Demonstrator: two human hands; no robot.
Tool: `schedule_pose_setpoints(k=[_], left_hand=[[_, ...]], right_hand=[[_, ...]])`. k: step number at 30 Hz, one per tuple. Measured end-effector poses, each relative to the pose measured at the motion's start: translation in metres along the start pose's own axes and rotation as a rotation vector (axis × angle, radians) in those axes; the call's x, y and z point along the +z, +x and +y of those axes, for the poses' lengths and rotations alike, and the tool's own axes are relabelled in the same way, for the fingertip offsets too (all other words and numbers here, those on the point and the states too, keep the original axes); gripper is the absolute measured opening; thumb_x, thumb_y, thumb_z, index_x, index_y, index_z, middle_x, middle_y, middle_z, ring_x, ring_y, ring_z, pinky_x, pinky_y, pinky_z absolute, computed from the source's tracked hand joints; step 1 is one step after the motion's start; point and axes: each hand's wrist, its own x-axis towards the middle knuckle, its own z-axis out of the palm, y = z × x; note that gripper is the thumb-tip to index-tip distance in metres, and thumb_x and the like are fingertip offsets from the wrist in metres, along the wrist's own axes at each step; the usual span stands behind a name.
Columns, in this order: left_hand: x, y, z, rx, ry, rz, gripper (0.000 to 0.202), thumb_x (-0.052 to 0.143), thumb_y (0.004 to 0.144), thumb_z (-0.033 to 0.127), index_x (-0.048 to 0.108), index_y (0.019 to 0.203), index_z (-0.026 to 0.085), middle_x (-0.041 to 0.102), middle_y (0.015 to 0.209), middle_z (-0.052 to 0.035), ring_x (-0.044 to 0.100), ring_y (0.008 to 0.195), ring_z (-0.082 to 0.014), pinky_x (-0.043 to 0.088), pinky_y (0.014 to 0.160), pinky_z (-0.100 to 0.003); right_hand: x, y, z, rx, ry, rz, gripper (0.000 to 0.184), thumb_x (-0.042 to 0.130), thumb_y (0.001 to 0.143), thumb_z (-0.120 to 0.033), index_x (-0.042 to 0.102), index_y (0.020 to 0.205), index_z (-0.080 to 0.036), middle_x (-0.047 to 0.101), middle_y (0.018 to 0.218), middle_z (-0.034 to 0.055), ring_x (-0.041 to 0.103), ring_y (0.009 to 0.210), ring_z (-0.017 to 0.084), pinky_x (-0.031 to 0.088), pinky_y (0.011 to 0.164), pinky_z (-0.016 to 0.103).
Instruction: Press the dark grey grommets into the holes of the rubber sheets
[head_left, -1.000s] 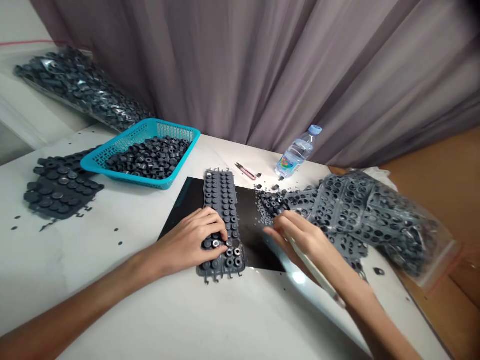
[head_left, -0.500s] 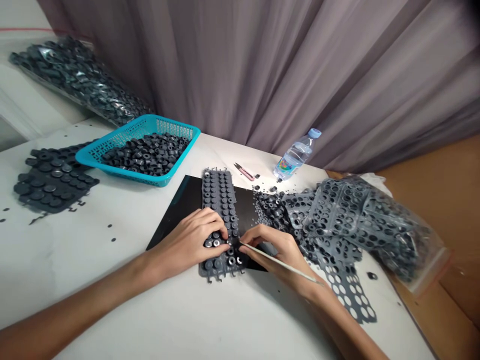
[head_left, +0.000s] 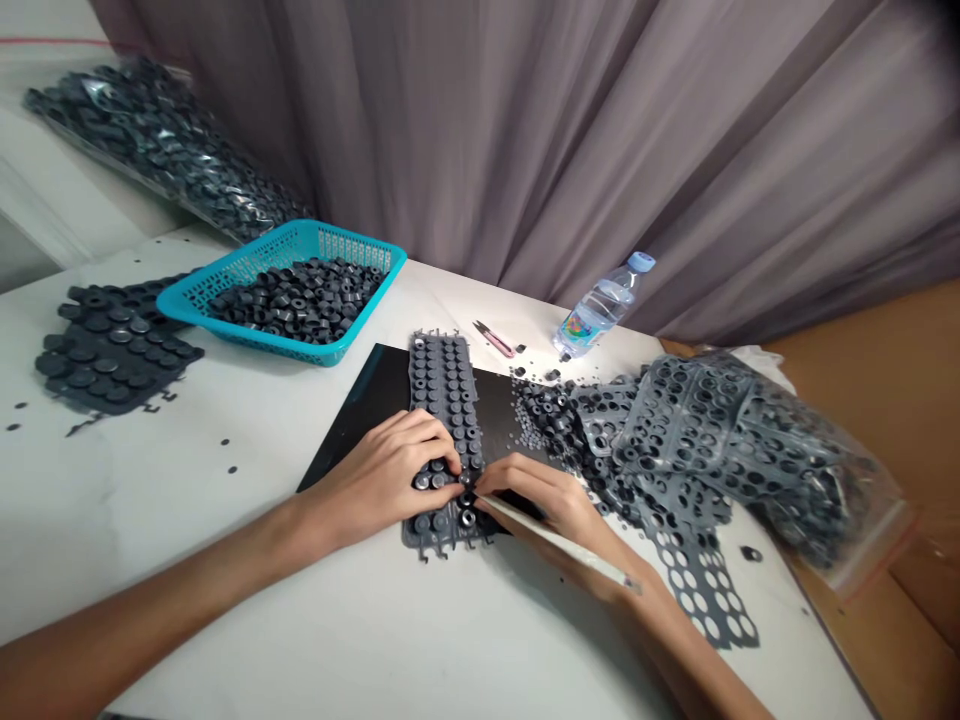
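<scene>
A grey rubber sheet of small round moulded parts (head_left: 444, 400) lies lengthwise on a black mat (head_left: 375, 400) in the middle of the white table. My left hand (head_left: 390, 478) rests flat on the near end of the sheet, fingers curled down onto the parts. My right hand (head_left: 536, 500) is pinched round a thin light stick (head_left: 559, 543), whose tip meets the sheet right beside my left fingertips. A heap of loose small grey parts (head_left: 544, 415) lies just beyond my right hand.
A turquoise basket (head_left: 247, 275) full of dark rubber parts stands at the back left, with a stack of full sheets (head_left: 112, 350) beside it. Emptied holed sheets (head_left: 720, 430) pile up on the right. A water bottle (head_left: 600, 305), pink snips (head_left: 493, 340) and a bag of parts (head_left: 150, 150) are behind.
My right hand came in from the loose heap on the right to the sheet, bringing the stick's tip next to my left fingers. My left hand stayed on the sheet.
</scene>
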Motion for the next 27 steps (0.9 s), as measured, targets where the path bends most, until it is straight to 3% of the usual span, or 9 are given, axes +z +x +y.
schedule_pose_setpoints(k=[7, 14, 20, 23, 27], left_hand=[[0.001, 0.0, -0.002, -0.004, -0.004, -0.01, 0.009, 0.072, 0.093, 0.031, 0.07, 0.096, 0.023, 0.071, 0.104, -0.0006, 0.063, 0.104, -0.0221, 0.046, 0.092, -0.039], [0.002, 0.0, -0.002, -0.011, -0.002, 0.008, 0.009, 0.071, 0.093, 0.031, 0.069, 0.096, 0.023, 0.071, 0.103, -0.0015, 0.063, 0.104, -0.023, 0.046, 0.091, -0.039], [0.002, 0.0, -0.002, -0.021, -0.016, 0.003, 0.009, 0.072, 0.092, 0.03, 0.069, 0.096, 0.023, 0.071, 0.103, -0.0004, 0.062, 0.104, -0.0223, 0.045, 0.092, -0.039], [0.004, 0.0, -0.003, -0.032, -0.016, -0.008, 0.01, 0.072, 0.092, 0.032, 0.068, 0.097, 0.023, 0.07, 0.103, 0.0002, 0.062, 0.105, -0.0219, 0.045, 0.092, -0.038], [0.004, -0.001, -0.002, -0.042, -0.019, -0.036, 0.013, 0.071, 0.094, 0.035, 0.068, 0.097, 0.024, 0.069, 0.105, 0.0004, 0.061, 0.107, -0.0218, 0.043, 0.095, -0.039]], right_hand=[[0.005, 0.003, 0.004, -0.067, -0.161, 0.01, 0.016, 0.052, 0.108, -0.027, 0.065, 0.106, -0.019, 0.069, 0.102, 0.0092, 0.069, 0.093, 0.019, 0.057, 0.084, 0.03], [0.019, 0.0, 0.004, -0.13, -0.515, 0.04, 0.029, 0.047, 0.109, -0.023, 0.057, 0.136, -0.018, 0.068, 0.113, 0.0128, 0.066, 0.101, 0.023, 0.059, 0.082, 0.035], [0.024, 0.0, -0.003, -0.181, -0.681, 0.018, 0.026, 0.047, 0.107, -0.017, 0.059, 0.13, -0.011, 0.068, 0.108, 0.0139, 0.061, 0.095, 0.026, 0.058, 0.081, 0.04], [0.029, -0.001, -0.003, -0.126, -0.671, 0.063, 0.028, 0.046, 0.107, -0.016, 0.054, 0.133, -0.011, 0.065, 0.113, 0.0155, 0.06, 0.101, 0.028, 0.058, 0.083, 0.041], [0.022, -0.002, 0.004, 0.125, -0.635, 0.297, 0.029, 0.041, 0.109, -0.02, 0.049, 0.136, -0.013, 0.059, 0.12, 0.0187, 0.06, 0.11, 0.029, 0.057, 0.09, 0.044]])
